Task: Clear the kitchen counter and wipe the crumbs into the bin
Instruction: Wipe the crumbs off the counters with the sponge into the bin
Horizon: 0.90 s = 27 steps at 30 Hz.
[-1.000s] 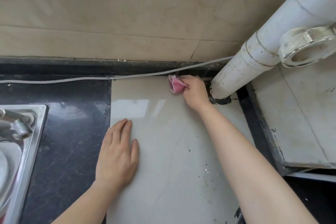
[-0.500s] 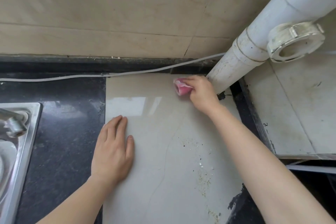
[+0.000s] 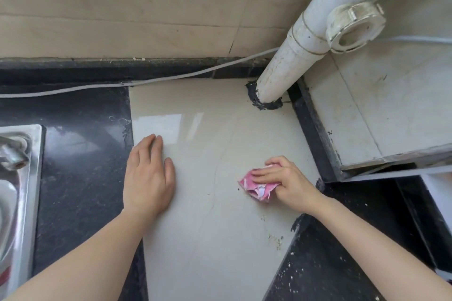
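Sink [image 3: 22, 178] left — pipe [image 3: 293, 56] behind cloth [image 3: 254, 184]

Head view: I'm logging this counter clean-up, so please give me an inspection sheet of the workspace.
Surface: beige tile set in black counter; crumbs near the tile's front right edge.
Job's things: crumpled pink cloth on the tile; bin not in view.
Clutter: nothing seen.
Hands: left hand flat on the tile; right hand holds the pink cloth down.
Cables: white cable along the back wall's foot.
Surroundings: white pipe at the back right corner; steel sink at left.
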Each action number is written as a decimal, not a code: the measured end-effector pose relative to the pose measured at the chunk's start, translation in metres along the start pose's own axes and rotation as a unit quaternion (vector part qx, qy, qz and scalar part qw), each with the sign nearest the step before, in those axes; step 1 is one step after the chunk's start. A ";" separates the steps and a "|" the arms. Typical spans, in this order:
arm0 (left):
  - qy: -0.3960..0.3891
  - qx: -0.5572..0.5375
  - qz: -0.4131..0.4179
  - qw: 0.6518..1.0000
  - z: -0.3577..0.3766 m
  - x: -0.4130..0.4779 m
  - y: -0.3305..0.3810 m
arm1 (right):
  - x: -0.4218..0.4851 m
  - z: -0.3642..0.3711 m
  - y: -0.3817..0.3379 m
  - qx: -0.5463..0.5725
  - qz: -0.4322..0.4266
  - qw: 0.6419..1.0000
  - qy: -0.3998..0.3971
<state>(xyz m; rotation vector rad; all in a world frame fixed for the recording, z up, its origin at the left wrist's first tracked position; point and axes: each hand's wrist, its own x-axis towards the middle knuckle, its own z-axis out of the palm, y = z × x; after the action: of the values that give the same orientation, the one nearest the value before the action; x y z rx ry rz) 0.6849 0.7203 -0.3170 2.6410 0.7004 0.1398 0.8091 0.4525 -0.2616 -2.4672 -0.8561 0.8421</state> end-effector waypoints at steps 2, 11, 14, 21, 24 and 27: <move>0.002 0.002 0.006 1.000 0.000 0.000 -0.001 | 0.007 -0.012 -0.015 0.103 0.061 0.992 0.046; 0.022 -0.008 0.021 1.000 0.004 0.000 -0.004 | 0.133 0.016 -0.066 0.106 0.075 0.967 0.221; 0.025 -0.009 0.025 0.999 0.006 -0.001 -0.006 | 0.106 0.036 -0.068 0.108 0.011 0.981 0.158; 0.038 -0.008 0.035 0.999 0.006 -0.002 -0.005 | -0.025 0.041 -0.032 0.085 0.056 0.994 -0.034; 0.036 -0.008 0.036 0.999 0.006 -0.003 -0.004 | -0.051 0.026 -0.030 0.142 0.123 0.978 -0.089; 0.032 -0.009 0.034 0.999 0.005 -0.003 -0.004 | -0.027 0.016 -0.052 0.174 0.093 0.980 -0.008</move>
<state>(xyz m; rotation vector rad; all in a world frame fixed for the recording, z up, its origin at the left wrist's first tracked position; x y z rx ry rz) 0.6813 0.7205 -0.3234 2.6542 0.6265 0.2502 0.7596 0.4762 -0.2349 -2.2536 -0.4396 0.9832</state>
